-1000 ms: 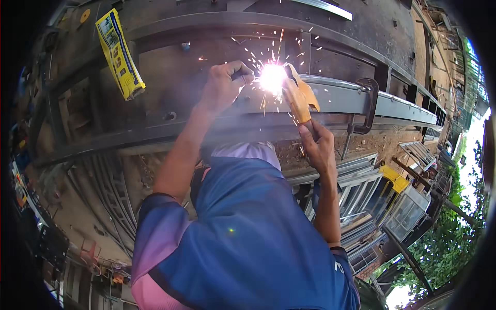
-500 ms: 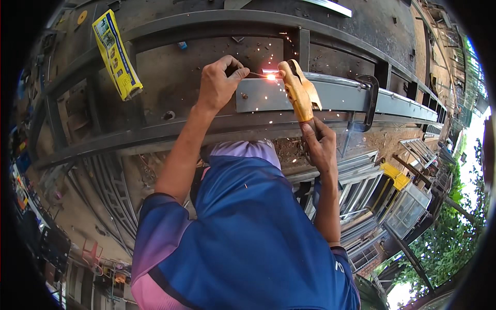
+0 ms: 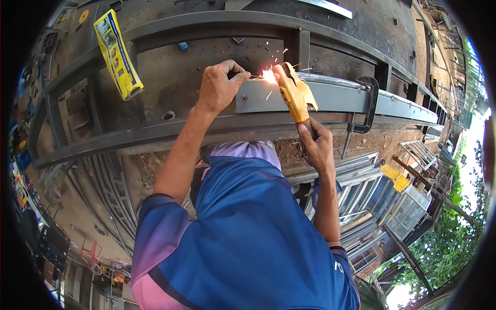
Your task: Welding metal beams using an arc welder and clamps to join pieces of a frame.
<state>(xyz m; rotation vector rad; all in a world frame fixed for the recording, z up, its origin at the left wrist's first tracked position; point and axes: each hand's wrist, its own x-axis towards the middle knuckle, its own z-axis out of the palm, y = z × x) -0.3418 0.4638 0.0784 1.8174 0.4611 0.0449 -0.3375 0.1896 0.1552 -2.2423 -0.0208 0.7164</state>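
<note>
My left hand (image 3: 219,87) is closed in a pinch on a thin metal rod (image 3: 254,77) that points toward a bright weld spot (image 3: 269,76). My right hand (image 3: 316,144) grips the dark lower handle of a yellow welding electrode holder (image 3: 293,98), its jaw end tilted up and left beside the glow. Glare hides the electrode tip and the exact contact point. Sparks fly just above the left end of a grey steel tube (image 3: 336,95). Farther right, a black C-clamp (image 3: 371,103) is fixed around that tube.
A long dark steel frame (image 3: 217,20) with crossbars surrounds the work. A yellow electrode packet (image 3: 118,54) leans on its left part. A bright metal bar (image 3: 325,6) lies at the far side. Stacked metal frames (image 3: 361,191) and a yellow piece (image 3: 394,177) stand at lower right.
My right hand and the electrode holder have shifted slightly left and down. The glow has grown larger, with different sparks around it. My left hand has barely moved.
</note>
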